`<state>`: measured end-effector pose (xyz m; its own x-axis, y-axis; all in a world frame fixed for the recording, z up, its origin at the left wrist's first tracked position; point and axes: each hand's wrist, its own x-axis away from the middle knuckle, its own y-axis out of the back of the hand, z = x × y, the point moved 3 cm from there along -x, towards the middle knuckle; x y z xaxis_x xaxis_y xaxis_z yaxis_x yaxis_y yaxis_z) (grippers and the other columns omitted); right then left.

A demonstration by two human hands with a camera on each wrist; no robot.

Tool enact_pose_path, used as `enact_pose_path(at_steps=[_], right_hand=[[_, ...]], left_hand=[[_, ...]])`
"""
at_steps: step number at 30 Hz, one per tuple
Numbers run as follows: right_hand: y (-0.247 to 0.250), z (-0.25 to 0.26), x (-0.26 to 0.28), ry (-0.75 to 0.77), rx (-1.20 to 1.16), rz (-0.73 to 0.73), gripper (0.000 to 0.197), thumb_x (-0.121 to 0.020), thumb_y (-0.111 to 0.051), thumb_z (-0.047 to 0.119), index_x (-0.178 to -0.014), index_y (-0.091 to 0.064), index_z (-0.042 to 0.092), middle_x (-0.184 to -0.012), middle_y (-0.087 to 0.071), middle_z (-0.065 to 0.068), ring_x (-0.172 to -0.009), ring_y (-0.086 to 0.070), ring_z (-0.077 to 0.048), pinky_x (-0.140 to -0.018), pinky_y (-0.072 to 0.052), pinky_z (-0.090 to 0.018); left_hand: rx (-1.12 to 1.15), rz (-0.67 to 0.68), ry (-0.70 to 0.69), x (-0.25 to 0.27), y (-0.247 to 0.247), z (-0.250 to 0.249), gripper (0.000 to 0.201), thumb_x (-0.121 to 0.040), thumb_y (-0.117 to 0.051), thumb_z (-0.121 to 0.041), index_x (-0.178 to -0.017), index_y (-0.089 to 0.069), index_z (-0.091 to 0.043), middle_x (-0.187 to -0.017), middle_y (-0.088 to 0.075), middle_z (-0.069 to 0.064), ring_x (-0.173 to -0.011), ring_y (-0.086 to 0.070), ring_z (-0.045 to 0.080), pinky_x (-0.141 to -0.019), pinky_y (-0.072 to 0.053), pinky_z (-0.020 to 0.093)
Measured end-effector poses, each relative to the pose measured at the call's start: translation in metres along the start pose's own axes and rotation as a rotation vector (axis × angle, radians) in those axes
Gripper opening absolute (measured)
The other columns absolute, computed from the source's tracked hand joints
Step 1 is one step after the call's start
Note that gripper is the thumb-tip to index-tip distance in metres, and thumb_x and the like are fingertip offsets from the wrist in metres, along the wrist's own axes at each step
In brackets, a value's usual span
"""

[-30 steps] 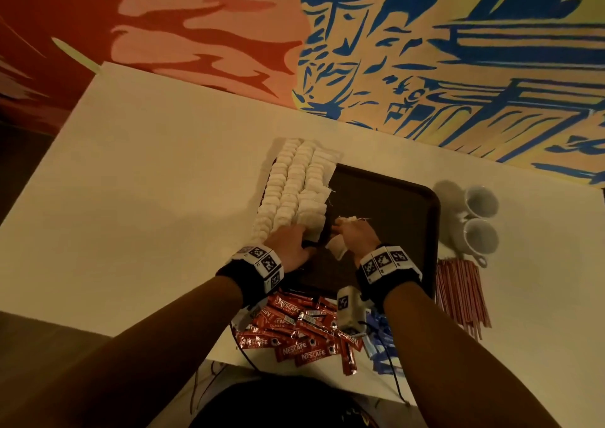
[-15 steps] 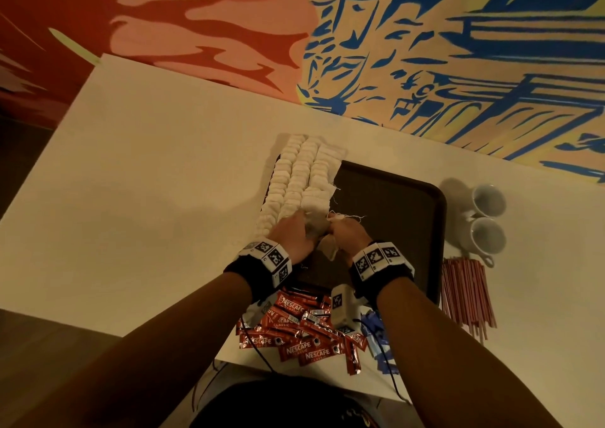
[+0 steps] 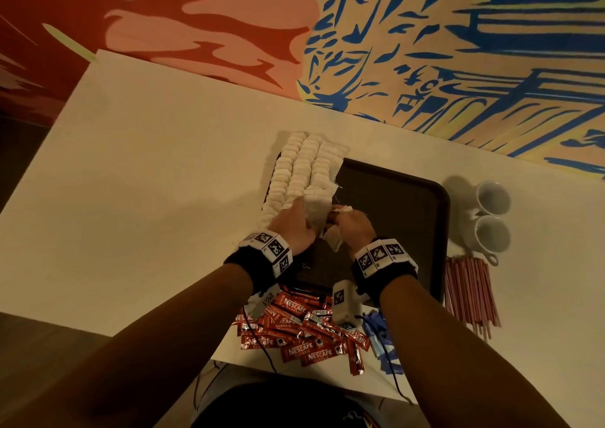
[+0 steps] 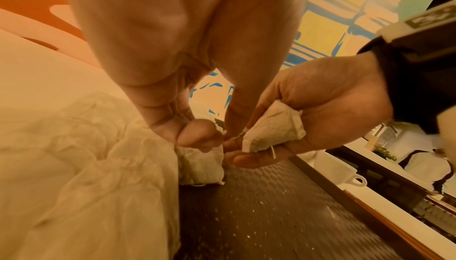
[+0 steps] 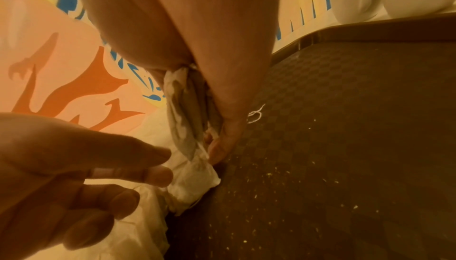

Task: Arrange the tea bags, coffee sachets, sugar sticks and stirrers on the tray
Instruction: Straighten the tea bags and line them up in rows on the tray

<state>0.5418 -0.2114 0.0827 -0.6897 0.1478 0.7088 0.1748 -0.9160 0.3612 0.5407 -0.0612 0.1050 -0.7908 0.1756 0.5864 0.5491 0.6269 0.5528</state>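
Observation:
A dark brown tray [image 3: 402, 218] holds three rows of white tea bags [image 3: 301, 172] along its left side. My left hand [image 3: 304, 213] is at the near end of the right row. Its thumb and forefinger [image 4: 197, 135] pinch the top of one tea bag [image 4: 202, 164] that stands on the tray. My right hand [image 3: 340, 213] is right beside it, its fingers curled round a few more tea bags [image 4: 273, 129]; these also show as held tea bags [image 5: 185, 117] under the palm. Red coffee sachets [image 3: 304, 332], blue sugar sticks [image 3: 381, 339] and red stirrers [image 3: 468, 290] lie on the table.
Two white cups [image 3: 492, 218] stand right of the tray, just behind the stirrers. The sachets and sugar sticks are heaped at the table's near edge, under my wrists. The tray's right half [image 5: 345, 127] is bare apart from crumbs and a loose string [image 5: 256, 116].
My hands have closed in on each other at the near end of the right row. A tea bag now stands upright between them under my left fingers.

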Motion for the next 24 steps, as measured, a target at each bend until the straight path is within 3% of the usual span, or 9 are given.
enact_pose_path(at_steps=[5,9,14,18,21,24], right_hand=[[0.01,0.007,-0.004,0.026,0.07,-0.066,0.039,-0.103,-0.041,0.003,-0.139,-0.055,-0.003,-0.14,-0.056,-0.024,-0.132,-0.052,-0.039,-0.111,-0.042,-0.045],[0.009,0.016,-0.007,0.02,0.078,-0.031,0.039,-0.103,-0.04,0.004,-0.139,-0.054,-0.002,-0.141,-0.056,-0.024,-0.132,-0.052,-0.039,-0.111,-0.042,-0.044],[0.006,0.025,-0.01,0.009,0.0,-0.003,0.04,-0.103,-0.039,0.002,-0.139,-0.056,0.003,-0.139,-0.058,-0.021,-0.129,-0.055,-0.038,-0.098,-0.047,-0.035],[0.01,0.029,-0.017,-0.019,0.045,-0.073,0.035,-0.107,-0.036,0.009,-0.127,-0.063,0.0,-0.129,-0.063,-0.023,-0.119,-0.06,-0.037,-0.104,-0.048,-0.046],[0.011,0.032,-0.021,0.009,0.013,-0.048,0.038,-0.103,-0.037,0.003,-0.135,-0.058,0.0,-0.136,-0.06,-0.021,-0.121,-0.059,-0.034,-0.106,-0.047,-0.042],[0.009,0.037,-0.024,0.027,-0.027,-0.038,0.038,-0.103,-0.038,0.004,-0.131,-0.063,0.007,-0.133,-0.064,-0.016,-0.121,-0.061,-0.031,-0.108,-0.048,-0.047]], left_hand=[[0.024,-0.008,-0.012,-0.008,0.007,-0.001,0.068,-0.089,-0.067,-0.032,-0.144,-0.03,-0.019,-0.107,-0.065,0.003,-0.097,-0.065,0.025,-0.088,-0.056,0.046],[0.02,0.013,-0.016,-0.014,0.01,-0.002,0.075,-0.089,-0.067,-0.036,-0.15,-0.026,-0.021,-0.116,-0.064,0.005,-0.103,-0.064,0.026,-0.092,-0.054,0.046],[0.07,0.015,-0.028,-0.017,0.01,-0.002,0.077,-0.09,-0.066,-0.031,-0.153,-0.023,-0.025,-0.119,-0.065,0.005,-0.107,-0.064,0.024,-0.097,-0.052,0.044],[0.08,0.023,-0.029,-0.021,0.014,0.001,0.077,-0.089,-0.067,-0.033,-0.152,-0.023,-0.027,-0.114,-0.068,0.002,-0.103,-0.065,0.023,-0.094,-0.053,0.043],[0.077,0.033,-0.036,-0.024,0.016,0.0,0.077,-0.09,-0.066,-0.034,-0.153,-0.022,-0.025,-0.123,-0.066,0.005,-0.112,-0.062,0.025,-0.099,-0.05,0.045],[0.091,0.046,-0.051,-0.026,0.016,-0.003,0.077,-0.091,-0.066,-0.033,-0.154,-0.022,-0.024,-0.13,-0.063,0.005,-0.118,-0.06,0.027,-0.103,-0.048,0.045]])
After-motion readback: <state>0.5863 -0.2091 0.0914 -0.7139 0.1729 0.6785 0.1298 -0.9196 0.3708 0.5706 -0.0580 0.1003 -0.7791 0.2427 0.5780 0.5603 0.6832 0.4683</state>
